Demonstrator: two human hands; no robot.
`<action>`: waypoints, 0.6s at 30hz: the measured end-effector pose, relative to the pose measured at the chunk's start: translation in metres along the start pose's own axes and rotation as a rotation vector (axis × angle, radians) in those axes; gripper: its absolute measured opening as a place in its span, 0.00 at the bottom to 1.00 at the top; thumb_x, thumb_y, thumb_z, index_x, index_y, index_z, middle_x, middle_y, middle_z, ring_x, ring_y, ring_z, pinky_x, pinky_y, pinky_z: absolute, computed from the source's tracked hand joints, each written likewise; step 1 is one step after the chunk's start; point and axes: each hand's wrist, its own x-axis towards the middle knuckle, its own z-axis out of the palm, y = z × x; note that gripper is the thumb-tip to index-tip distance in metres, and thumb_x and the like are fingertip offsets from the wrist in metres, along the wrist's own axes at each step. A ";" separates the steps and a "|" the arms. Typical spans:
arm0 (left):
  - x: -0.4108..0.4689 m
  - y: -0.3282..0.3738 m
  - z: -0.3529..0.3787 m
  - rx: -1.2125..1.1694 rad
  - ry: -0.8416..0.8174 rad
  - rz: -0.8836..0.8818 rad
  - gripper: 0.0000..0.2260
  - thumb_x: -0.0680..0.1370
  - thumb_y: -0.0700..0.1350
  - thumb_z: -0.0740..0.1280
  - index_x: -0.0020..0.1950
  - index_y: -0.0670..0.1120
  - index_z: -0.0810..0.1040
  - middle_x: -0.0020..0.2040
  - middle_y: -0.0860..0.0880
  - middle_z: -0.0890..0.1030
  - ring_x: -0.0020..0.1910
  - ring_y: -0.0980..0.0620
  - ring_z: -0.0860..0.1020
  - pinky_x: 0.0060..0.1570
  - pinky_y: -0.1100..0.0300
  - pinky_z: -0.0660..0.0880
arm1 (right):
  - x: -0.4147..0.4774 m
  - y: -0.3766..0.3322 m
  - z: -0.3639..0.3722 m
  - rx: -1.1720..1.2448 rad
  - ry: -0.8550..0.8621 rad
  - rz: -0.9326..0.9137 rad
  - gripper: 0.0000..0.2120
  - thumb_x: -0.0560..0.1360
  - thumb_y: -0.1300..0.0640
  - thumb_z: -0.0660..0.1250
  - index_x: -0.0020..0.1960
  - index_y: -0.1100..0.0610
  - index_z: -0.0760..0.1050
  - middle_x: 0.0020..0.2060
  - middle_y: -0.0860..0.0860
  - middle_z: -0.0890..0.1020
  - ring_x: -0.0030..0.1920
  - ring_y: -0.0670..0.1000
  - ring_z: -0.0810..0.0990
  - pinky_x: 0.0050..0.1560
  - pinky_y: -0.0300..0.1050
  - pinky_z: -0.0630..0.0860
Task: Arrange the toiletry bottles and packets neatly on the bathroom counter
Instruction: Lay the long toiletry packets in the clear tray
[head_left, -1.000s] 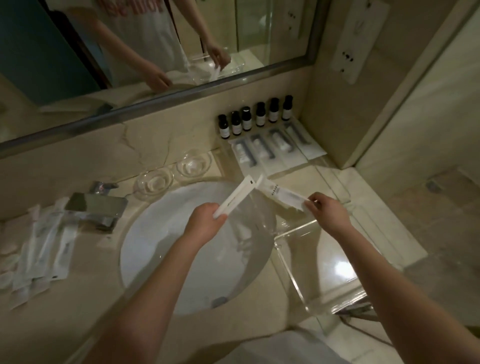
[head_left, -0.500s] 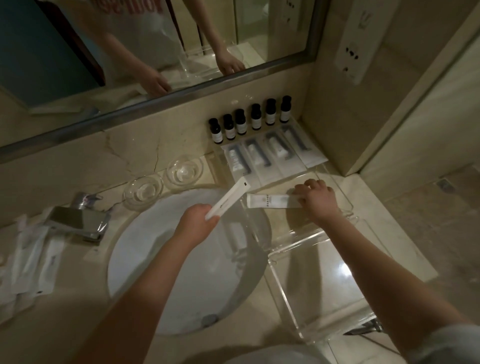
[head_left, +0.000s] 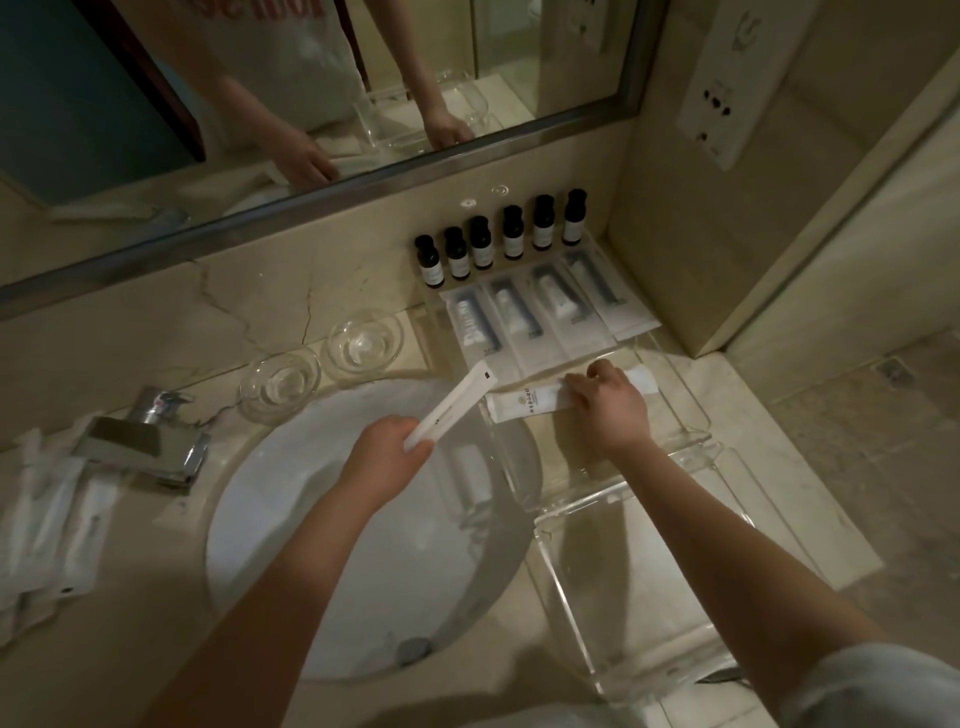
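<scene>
Left hand (head_left: 384, 452) grips 1 slim white box (head_left: 451, 410) over the sink (head_left: 337, 545), far end tilted up-right. Right hand (head_left: 610, 408) lies on 1 flat white packet (head_left: 524, 402) on the counter (head_left: 769, 467), just near of 4 packets (head_left: 550, 306) and 6 bottles (head_left: 511, 234). Grip or press: can't tell.

The marble counter (head_left: 119, 649) carried six dark bottles (head_left: 511, 234) in a row along the back wall, two glass dishes (head_left: 366, 340), a faucet (head_left: 145, 441), white packets (head_left: 47, 525) at left, and clear acrylic trays (head_left: 649, 597) at right.
</scene>
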 end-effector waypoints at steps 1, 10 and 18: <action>-0.001 0.000 -0.001 0.004 0.004 0.001 0.09 0.76 0.44 0.66 0.43 0.38 0.79 0.43 0.39 0.79 0.43 0.42 0.78 0.44 0.52 0.73 | 0.003 0.000 0.000 0.013 0.012 -0.013 0.15 0.76 0.61 0.62 0.61 0.56 0.77 0.54 0.59 0.76 0.53 0.61 0.75 0.46 0.50 0.74; 0.000 0.001 -0.004 0.027 -0.012 0.009 0.10 0.76 0.45 0.65 0.41 0.38 0.78 0.44 0.39 0.79 0.44 0.41 0.78 0.46 0.50 0.74 | 0.010 -0.005 0.007 0.056 0.114 -0.027 0.11 0.73 0.63 0.65 0.54 0.59 0.79 0.51 0.60 0.79 0.46 0.63 0.78 0.40 0.50 0.77; 0.000 0.036 0.001 0.153 0.018 0.180 0.08 0.76 0.44 0.64 0.45 0.40 0.78 0.42 0.43 0.74 0.44 0.42 0.75 0.43 0.53 0.71 | -0.035 -0.038 -0.028 0.699 0.049 0.178 0.13 0.76 0.49 0.64 0.57 0.55 0.78 0.42 0.53 0.83 0.40 0.52 0.81 0.41 0.43 0.76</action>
